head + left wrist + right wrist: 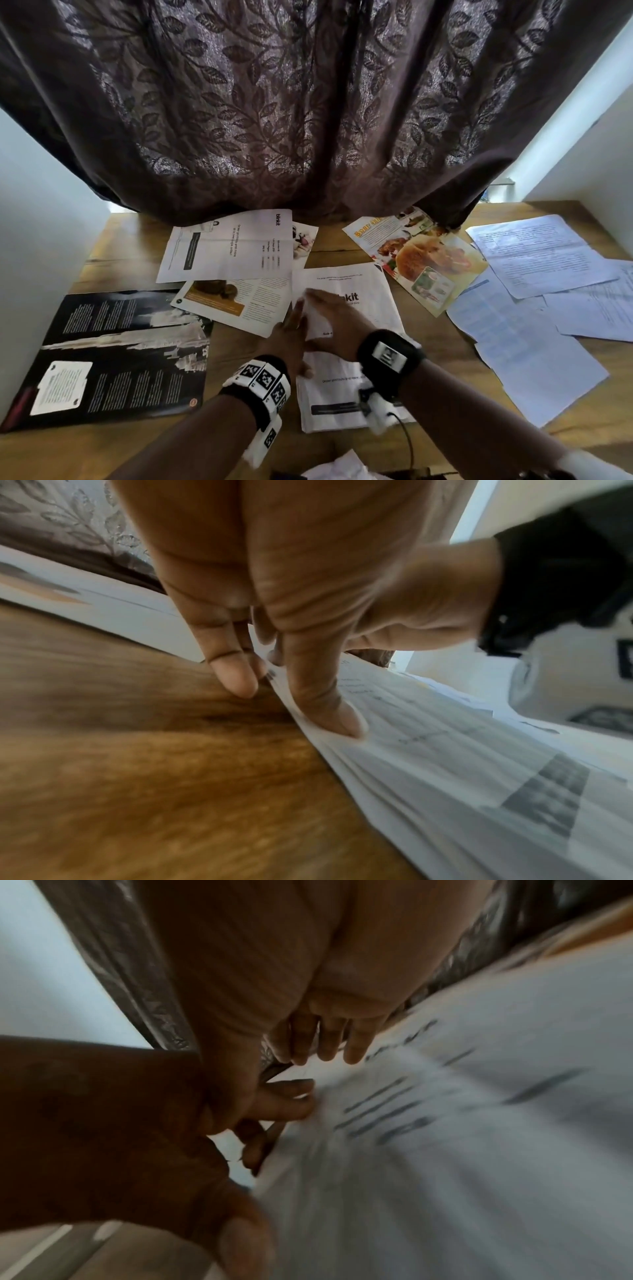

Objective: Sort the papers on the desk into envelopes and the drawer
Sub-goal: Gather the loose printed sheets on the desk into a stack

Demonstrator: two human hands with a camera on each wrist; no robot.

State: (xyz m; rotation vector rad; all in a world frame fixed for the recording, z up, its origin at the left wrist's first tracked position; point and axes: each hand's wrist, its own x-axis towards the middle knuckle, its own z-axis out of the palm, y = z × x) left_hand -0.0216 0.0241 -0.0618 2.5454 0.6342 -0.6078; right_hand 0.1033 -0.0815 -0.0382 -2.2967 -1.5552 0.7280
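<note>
A white printed sheet (373,301) lies mid-desk, overlapping a folded white stack (329,394) nearer me. My left hand (291,330) is at the sheet's left edge. In the left wrist view my left hand (293,707) has its thumb (329,715) on top of the sheet (445,764) and its fingers along the edge on the wood, pinching that edge. My right hand (332,318) lies across the sheet with straight fingers (325,1045) resting on the paper (479,1123). The sheet's left part looks lifted and blurred between the hands.
On the wooden desk (130,260) lie a black magazine (113,353), an orange-banded brochure (236,301), another white printout (229,250), a food flyer (421,260) and several text sheets (548,260). A dark curtain (308,102) hangs behind. Crumpled paper (339,466) sits at the front edge.
</note>
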